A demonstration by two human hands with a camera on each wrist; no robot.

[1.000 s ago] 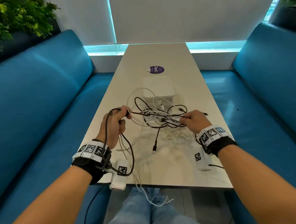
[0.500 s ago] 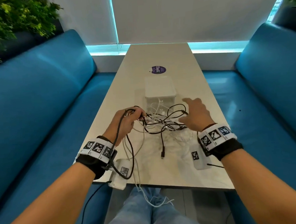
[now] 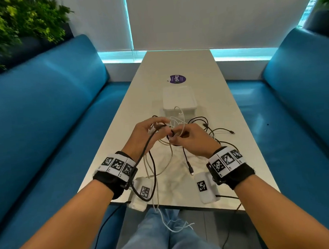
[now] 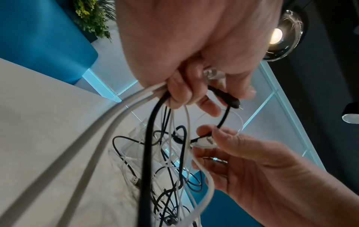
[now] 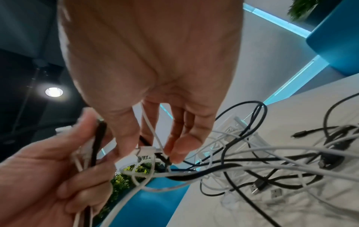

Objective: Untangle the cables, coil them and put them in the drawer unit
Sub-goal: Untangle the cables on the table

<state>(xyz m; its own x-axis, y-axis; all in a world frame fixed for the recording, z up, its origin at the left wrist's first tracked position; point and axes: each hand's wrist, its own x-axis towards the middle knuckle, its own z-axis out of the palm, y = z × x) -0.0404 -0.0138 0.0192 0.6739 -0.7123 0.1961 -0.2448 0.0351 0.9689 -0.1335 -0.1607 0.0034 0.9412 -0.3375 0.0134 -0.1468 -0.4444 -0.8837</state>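
Note:
A tangle of black and white cables [image 3: 194,128] is lifted above the white table [image 3: 177,64], part of it trailing on the tabletop. My left hand [image 3: 150,129] grips a bundle of black and white strands [image 4: 155,98] and holds a black plug [image 4: 227,98] between thumb and finger. My right hand [image 3: 185,136] meets it from the right and pinches a white plug [image 5: 145,151] together with thin strands at the knot. The white drawer unit [image 3: 179,100] stands just beyond the hands. One white cable [image 3: 170,223] hangs over the near table edge onto my lap.
Blue benches [image 3: 45,115] run along both sides of the table. A purple round sticker [image 3: 177,79] lies beyond the drawer unit. A black plug end [image 3: 231,132] rests on the table to the right, another [image 3: 190,168] dangles near the front.
My right hand came in from the right, where it was open, and now pinches the knot next to my left hand. The tangle rose and bunched between both hands.

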